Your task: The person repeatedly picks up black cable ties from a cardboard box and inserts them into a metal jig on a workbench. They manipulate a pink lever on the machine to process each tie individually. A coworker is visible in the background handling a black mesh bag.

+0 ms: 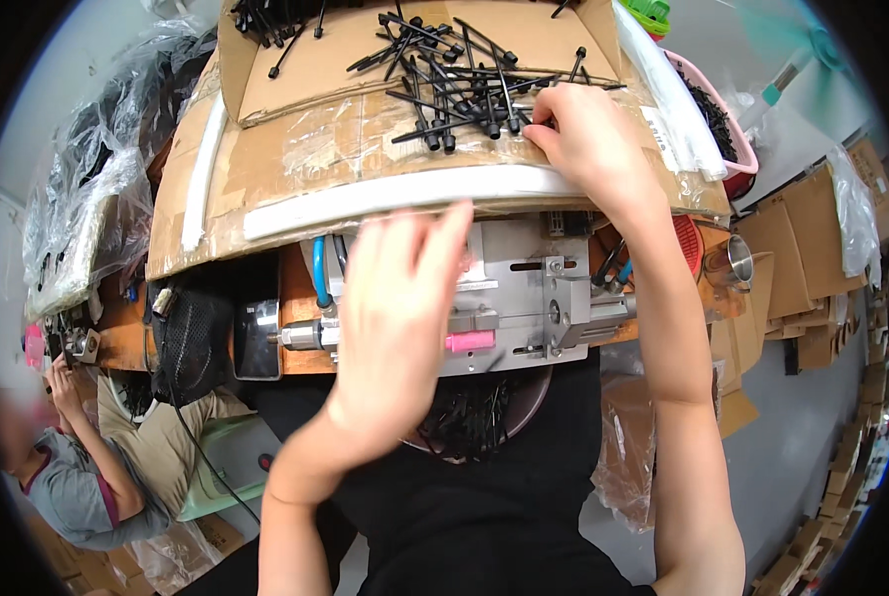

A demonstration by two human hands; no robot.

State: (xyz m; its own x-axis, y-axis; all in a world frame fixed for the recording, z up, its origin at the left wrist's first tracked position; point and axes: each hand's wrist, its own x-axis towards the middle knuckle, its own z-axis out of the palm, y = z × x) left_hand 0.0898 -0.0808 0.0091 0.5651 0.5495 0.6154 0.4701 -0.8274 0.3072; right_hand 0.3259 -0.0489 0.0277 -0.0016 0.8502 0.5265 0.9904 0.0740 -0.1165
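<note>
Several thin black rods with knobbed ends [449, 99] lie in a loose pile on a cardboard surface [315, 149]. At the pile's right edge my right hand [598, 149] is closed, thumb and fingers pinching around a black rod that is mostly hidden. My left hand [395, 308] hovers over a metal fixture [514, 268], smeared by motion; whether anything is in its fingers cannot be seen. Just right of it, a pink cylindrical piece [470, 342] sits on the fixture. A metal block [566, 313] stands on the fixture's right side.
White foam strips [414, 189] edge the cardboard. Beneath the fixture, a bowl [534, 407] holds black pieces. A black mesh pouch [194, 343] and dark tray [257, 338] lie left. A metal cup [730, 260] stands right. Another person [86, 477] sits at far left.
</note>
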